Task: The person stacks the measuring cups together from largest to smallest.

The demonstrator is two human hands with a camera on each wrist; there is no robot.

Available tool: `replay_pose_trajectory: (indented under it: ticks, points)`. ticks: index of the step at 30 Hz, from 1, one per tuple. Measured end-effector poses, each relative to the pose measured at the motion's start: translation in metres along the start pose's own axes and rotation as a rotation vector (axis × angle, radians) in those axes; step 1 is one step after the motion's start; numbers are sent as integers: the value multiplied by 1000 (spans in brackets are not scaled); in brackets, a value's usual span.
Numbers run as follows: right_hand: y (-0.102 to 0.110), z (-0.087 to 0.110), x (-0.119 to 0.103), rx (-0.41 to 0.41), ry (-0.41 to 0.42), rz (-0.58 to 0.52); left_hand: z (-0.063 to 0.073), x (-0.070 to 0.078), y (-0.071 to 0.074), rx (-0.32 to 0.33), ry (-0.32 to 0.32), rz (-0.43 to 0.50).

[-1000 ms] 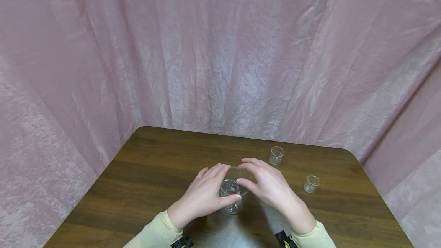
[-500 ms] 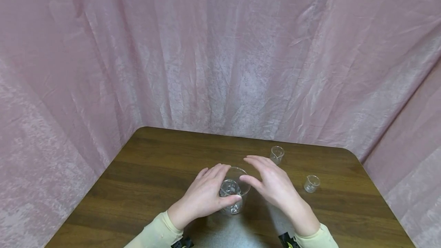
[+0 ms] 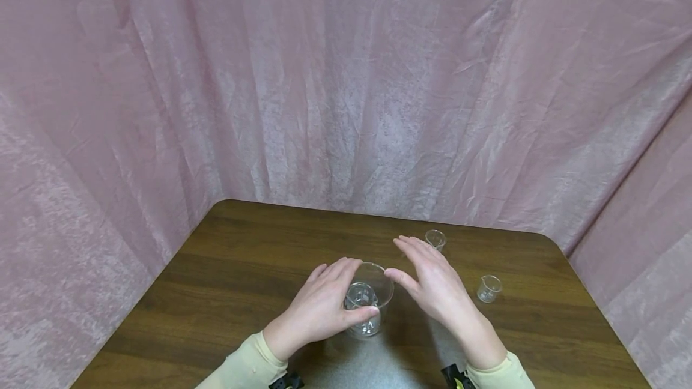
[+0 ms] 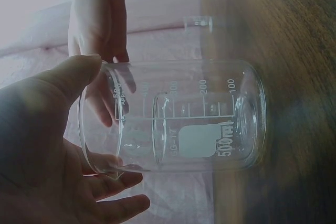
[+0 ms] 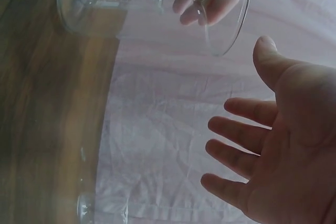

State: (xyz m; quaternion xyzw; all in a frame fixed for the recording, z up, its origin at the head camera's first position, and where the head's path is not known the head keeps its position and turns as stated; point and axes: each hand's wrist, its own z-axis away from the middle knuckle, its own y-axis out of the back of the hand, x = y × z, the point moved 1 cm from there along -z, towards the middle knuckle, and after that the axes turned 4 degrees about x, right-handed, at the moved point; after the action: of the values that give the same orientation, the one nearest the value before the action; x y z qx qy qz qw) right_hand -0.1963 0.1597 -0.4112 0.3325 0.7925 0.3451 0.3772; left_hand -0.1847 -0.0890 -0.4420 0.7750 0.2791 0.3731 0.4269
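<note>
A large clear glass beaker (image 3: 385,299), marked 500ml in the left wrist view, stands upright on the wooden table. Inside it sits a smaller glass beaker (image 3: 361,294). My left hand (image 3: 321,311) holds the large beaker by its rim, the thumb on the near side and the fingers around the far side. To the right of the rim is my right hand (image 3: 435,287), its fingers spread and nothing in them. In the right wrist view a gap shows between the right thumb (image 5: 266,45) and the glass.
Two small glass beakers stand apart on the right of the table: one at the back (image 3: 435,239), partly behind my right fingers, and one nearer (image 3: 489,290). The brown table (image 3: 259,233) has rounded back corners. Pink curtains (image 3: 346,77) hang behind it and at both sides.
My right hand has drawn away from the large beaker, up and to the right, uncovering more of its rim. The left hand and the beaker have stayed in place.
</note>
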Motion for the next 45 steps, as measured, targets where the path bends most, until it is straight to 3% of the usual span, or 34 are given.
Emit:
replay_pose_trajectory:
  ticks: [13, 28, 45]
  points:
    - [-5, -1, 10, -9, -35, 55, 1, -1, -1, 8, -10, -9]
    - [-11, -3, 26, 35, -2, 202, 0, -2, -2, 3, -9, -5]
    - [-15, -11, 41, 38, -76, 214, 0, -1, -2, 10, -17, 0]
